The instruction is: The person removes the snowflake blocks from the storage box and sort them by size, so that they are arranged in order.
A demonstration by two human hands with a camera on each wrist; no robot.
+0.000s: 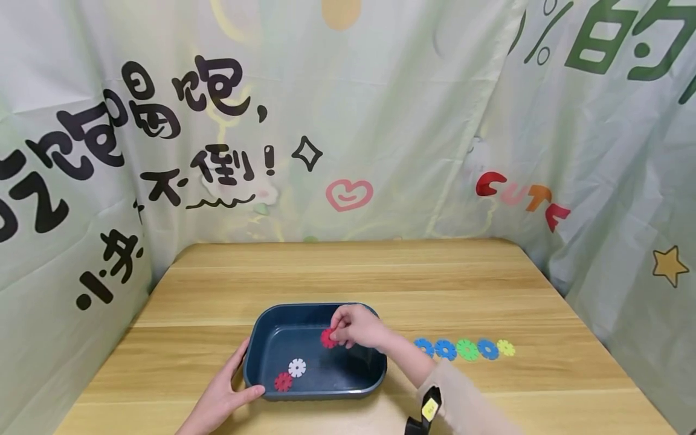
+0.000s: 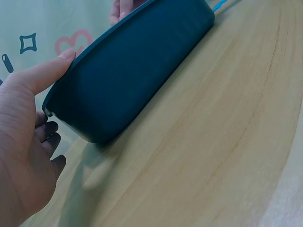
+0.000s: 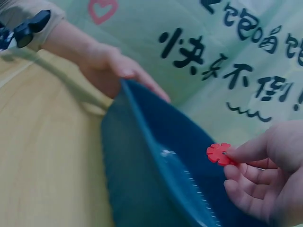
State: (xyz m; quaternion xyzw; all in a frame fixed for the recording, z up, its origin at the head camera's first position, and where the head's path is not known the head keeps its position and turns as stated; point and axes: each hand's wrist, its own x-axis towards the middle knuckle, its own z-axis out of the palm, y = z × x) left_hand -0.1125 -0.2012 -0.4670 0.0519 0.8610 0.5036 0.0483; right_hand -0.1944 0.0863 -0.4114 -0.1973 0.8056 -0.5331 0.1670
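A dark blue rectangular tray (image 1: pixel 342 377) stands on the wooden table. My left hand (image 1: pixel 224 385) holds its near left corner, thumb over the front rim and the other fingers along the left side, as the left wrist view also shows. Over the tray's inside, my right hand (image 1: pixel 360 327) pinches a red notched plastic disc (image 1: pixel 327 339) between thumb and fingertips; in the right wrist view this red disc (image 3: pixel 217 153) is raised above the tray floor. A white notched disc (image 1: pixel 296 362) and a second red one (image 1: pixel 281 382) lie together at the tray's left front.
To the right of the tray a row of notched discs lies on the table (image 1: pixel 348 275): several blue and green ones, among them a green disc (image 1: pixel 463 350), ending in a yellow disc (image 1: pixel 505 342). A printed cloth curtain (image 1: pixel 380 121) hangs behind the table and at both sides.
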